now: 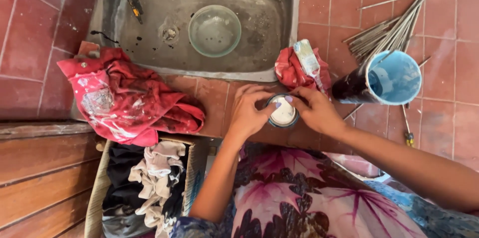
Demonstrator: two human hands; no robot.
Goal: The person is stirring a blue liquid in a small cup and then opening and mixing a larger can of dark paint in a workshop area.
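Both hands meet over a small round tin with a white lid, which sits on the red tiled counter just in front of the steel sink. The left hand curls around the tin's left side, thumb and fingertips pressed against its rim; the right hand closes on the right side, its fingers bent over the upper edge. The tin sits between the two sets of fingertips, gripped from both sides. Just beyond the right fingers lies a paint-smeared brush on a crumpled red rag. Further right of them stands a dark can with a pale blue inside, with a bundle of thin metal rods behind it. Left of the left fingers sprawls a larger red paint-stained cloth, and beyond the fingers, in the sink, rests a clear glass bowl.
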